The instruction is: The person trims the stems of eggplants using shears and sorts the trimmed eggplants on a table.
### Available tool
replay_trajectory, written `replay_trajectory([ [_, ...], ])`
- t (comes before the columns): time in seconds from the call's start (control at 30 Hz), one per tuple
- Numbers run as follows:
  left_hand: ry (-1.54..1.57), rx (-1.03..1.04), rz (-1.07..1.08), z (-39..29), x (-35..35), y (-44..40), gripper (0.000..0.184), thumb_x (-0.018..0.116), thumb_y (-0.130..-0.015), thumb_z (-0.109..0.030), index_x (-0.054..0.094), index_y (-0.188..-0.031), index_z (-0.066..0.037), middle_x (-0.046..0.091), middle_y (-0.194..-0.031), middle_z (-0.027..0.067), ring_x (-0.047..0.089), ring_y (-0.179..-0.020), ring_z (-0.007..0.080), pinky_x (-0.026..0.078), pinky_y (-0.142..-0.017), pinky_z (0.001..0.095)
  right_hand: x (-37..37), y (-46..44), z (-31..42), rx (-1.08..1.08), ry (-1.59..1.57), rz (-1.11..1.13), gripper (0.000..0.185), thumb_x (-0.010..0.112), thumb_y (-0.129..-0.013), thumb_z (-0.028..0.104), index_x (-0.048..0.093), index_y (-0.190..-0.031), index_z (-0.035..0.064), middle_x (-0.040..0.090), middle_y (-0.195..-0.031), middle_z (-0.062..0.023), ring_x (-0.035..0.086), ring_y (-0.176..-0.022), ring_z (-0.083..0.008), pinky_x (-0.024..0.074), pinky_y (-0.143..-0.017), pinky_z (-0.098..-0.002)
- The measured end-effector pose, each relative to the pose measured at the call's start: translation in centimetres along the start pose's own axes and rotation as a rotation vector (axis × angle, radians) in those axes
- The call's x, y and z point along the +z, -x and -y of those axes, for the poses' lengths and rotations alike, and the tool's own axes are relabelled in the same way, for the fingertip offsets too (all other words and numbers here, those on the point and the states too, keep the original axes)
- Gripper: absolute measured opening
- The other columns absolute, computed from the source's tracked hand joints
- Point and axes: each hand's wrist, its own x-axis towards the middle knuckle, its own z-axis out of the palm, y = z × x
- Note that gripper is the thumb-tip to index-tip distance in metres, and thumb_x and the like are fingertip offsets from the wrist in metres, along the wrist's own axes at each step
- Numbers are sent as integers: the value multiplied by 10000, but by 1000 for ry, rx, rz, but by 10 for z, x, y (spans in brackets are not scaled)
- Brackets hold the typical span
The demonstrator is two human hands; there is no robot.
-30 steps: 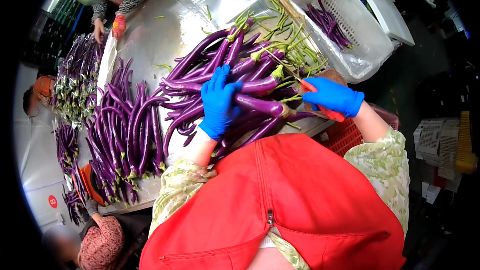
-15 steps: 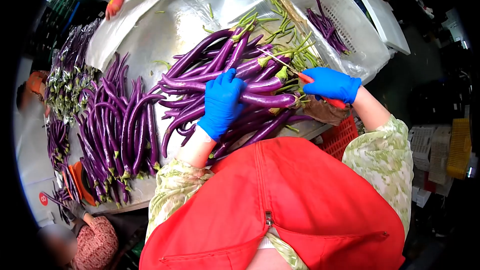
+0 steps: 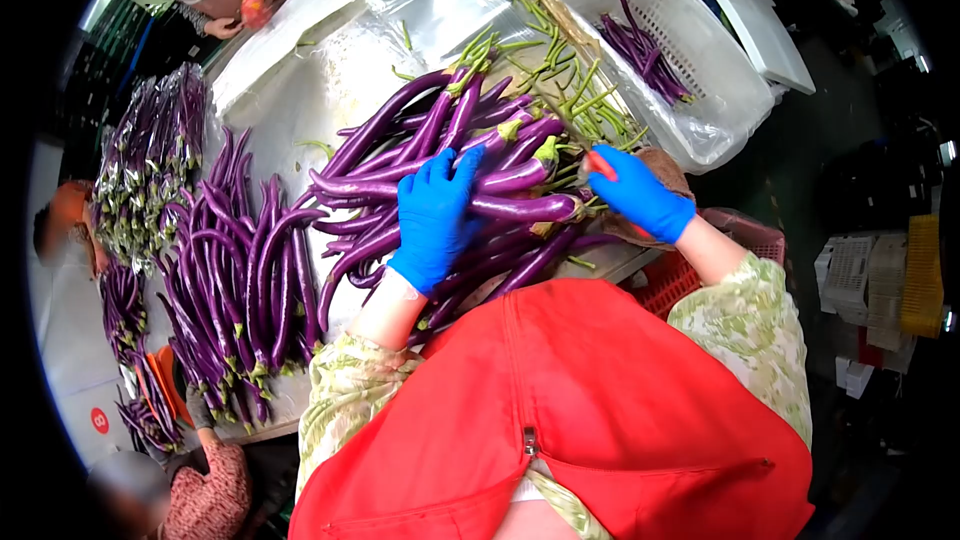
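Eggplants [image 3: 525, 208] under left hand [image 3: 435, 220], metal table [image 3: 330, 65]

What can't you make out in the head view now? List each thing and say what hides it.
- Grip under the left hand: its own back and fingers cover it.
- Most of the handle of the red-handled tool: inside the right hand.
- Tool's tip: lost among stems, too small.
- Red crate: partly behind sleeve and cloth.
- Co-worker at lower left: head blurred.
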Motion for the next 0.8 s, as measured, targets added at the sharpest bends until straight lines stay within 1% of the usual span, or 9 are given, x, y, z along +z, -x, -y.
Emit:
replay_trajectory([
  [0.03, -10, 10, 25, 2, 0, 0, 729, 775, -599, -282, 500, -1264, -161, 543, -1132, 139, 555, -984, 317, 408, -779, 429, -3, 11, -3, 8, -107, -39, 232, 522, -809, 139, 535, -999, 8, 568, -830, -210, 559, -768, -393, 446, -668, -416],
  [0.07, -22, 27, 9, 2, 0, 0, 702, 771, -603, -294, 521, -1245, -160, 543, -1140, 151, 556, -986, 324, 409, -782, 434, -3, 24, -17, -122, 11, -273, 296, 551, -795, 116, 542, -1076, 24, 588, -853, -191, 579, -789, -373, 458, -674, -386],
  [0.17, -93, 71, -3, 5, 8, 0, 674, 771, -603, -307, 547, -1220, -158, 546, -1150, 173, 556, -999, 337, 409, -797, 441, -34, 49, -17, -12, 369, -247, 345, 574, -780, 116, 541, -1114, 36, 608, -913, -191, 587, -833, -375, 470, -703, -392],
  [0.2, -80, 60, 22, 3, 5, -2, 654, 772, -600, -321, 569, -1201, -166, 545, -1169, 198, 552, -1022, 350, 410, -818, 444, -35, 52, -32, -133, 459, -335, 342, 598, -769, 117, 543, -1096, 38, 606, -910, -196, 587, -830, -386, 476, -707, -419],
  [0.3, -90, 58, 52, -3, 2, -5, 653, 773, -597, -335, 576, -1200, -179, 542, -1182, 213, 549, -1039, 353, 409, -826, 447, -40, 44, -42, -118, 559, -339, 324, 606, -768, 126, 543, -1073, 37, 600, -902, -203, 587, -812, -394, 473, -696, -443],
  [0.33, -90, 58, 51, -4, 1, -5, 639, 779, -595, -324, 588, -1188, -184, 544, -1178, 222, 555, -1032, 361, 423, -826, 451, -39, 39, -40, -183, 552, -382, 282, 607, -783, 135, 550, -1041, 37, 596, -883, -204, 587, -790, -392, 470, -677, -448],
  [0.43, -16, 66, 64, 1, 4, -5, 616, 739, -622, -225, 567, -1214, -208, 528, -1194, 209, 546, -1025, 353, 409, -807, 469, -36, 19, -31, -153, 491, -329, 264, 600, -799, 146, 559, -1036, 37, 600, -887, -204, 588, -799, -387, 469, -681, -453],
  [0.6, -56, 55, 68, -3, 2, -4, 604, 730, -633, -212, 566, -1214, -212, 528, -1194, 212, 549, -1026, 354, 413, -814, 462, -31, -2, -28, -228, 511, -329, 233, 583, -816, 181, 565, -997, 36, 600, -851, -224, 588, -778, -399, 467, -672, -467],
  [0.8, -81, 56, 59, -4, 1, -3, 618, 729, -619, -196, 560, -1214, -193, 525, -1197, 206, 546, -1030, 351, 410, -817, 469, -40, -10, -18, -21, 477, -141, 190, 564, -825, 179, 548, -949, 35, 592, -858, -244, 567, -773, -428, 452, -634, -477],
])
